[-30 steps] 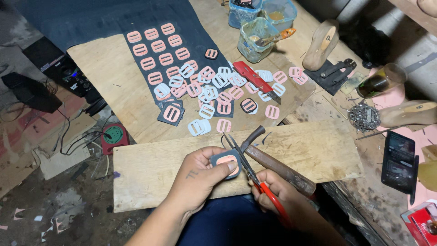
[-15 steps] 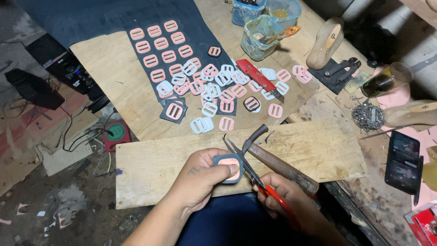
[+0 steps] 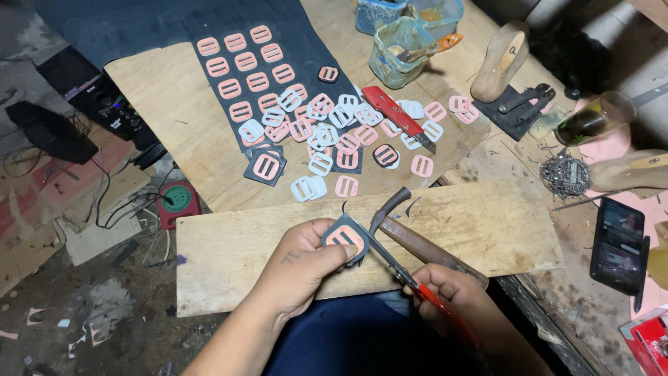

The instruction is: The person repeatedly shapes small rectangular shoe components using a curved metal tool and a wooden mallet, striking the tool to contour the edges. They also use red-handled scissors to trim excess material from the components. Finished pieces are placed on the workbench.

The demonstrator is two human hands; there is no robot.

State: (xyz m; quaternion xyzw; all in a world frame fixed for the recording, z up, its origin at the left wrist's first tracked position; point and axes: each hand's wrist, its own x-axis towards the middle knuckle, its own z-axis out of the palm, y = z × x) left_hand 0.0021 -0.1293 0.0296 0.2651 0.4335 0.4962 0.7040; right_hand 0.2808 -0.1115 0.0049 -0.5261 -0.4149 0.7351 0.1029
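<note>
A phone (image 3: 619, 244) lies flat at the right end of the desk (image 3: 529, 163), a dark upright rectangle whose lit screen shows two stacked, dim pictures. Below it, in the corner, pokes a red package (image 3: 648, 341) with pale markings, possibly a carton; only its edge shows.

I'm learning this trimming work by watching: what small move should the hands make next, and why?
Probably close the scissors for another short snip. The left hand holds the pink buckle piece with dark backing showing around its edge, and the blades, worked by the right hand, sit at that edge, so the margin looks only partly cut.
</note>
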